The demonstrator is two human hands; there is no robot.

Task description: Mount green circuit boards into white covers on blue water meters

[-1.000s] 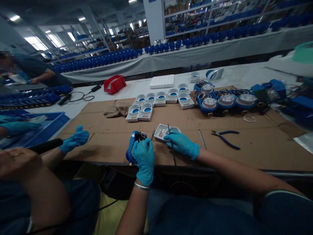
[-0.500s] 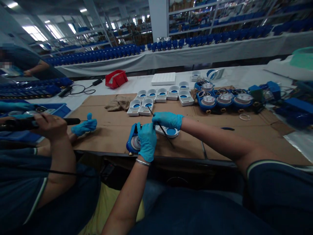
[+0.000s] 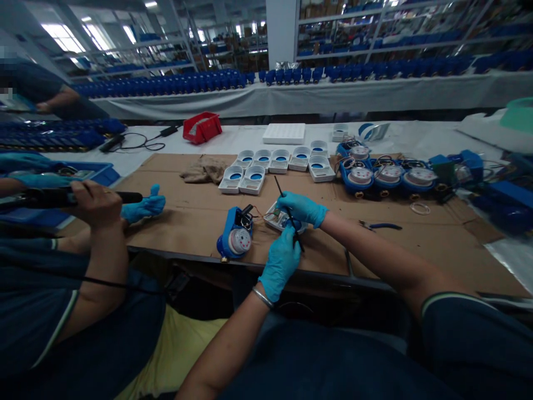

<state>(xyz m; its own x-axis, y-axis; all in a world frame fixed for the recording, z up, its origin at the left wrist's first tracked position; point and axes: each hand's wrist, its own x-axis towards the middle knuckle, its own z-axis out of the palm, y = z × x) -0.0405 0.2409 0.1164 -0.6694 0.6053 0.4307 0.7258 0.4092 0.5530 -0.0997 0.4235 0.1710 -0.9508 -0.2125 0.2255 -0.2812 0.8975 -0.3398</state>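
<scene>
My right hand (image 3: 303, 208), in a blue glove, grips a thin black rod-like tool (image 3: 278, 186) that slants down toward me over a white plastic housing (image 3: 272, 223). My left hand (image 3: 283, 258), gloved too, has its fingers closed at the near edge of that housing, close to the tool's lower end; what they pinch is hidden. Thin wires run from the housing to a blue meter body (image 3: 233, 236) with a round pale dial, lying on the cardboard to the left of my hands.
Several white housings (image 3: 256, 180) stand behind my hands, with wired blue meters (image 3: 387, 175) to their right. Pliers (image 3: 381, 225) and a pale ring (image 3: 420, 208) lie at right. A brown cloth (image 3: 205, 169) and red bin (image 3: 202, 128) are at left, near a co-worker's gloved hand (image 3: 144, 206).
My left hand has moved right, from the blue meter to the white housing, uncovering the meter. My right hand has shifted slightly right with the black tool. The view has shifted a little.
</scene>
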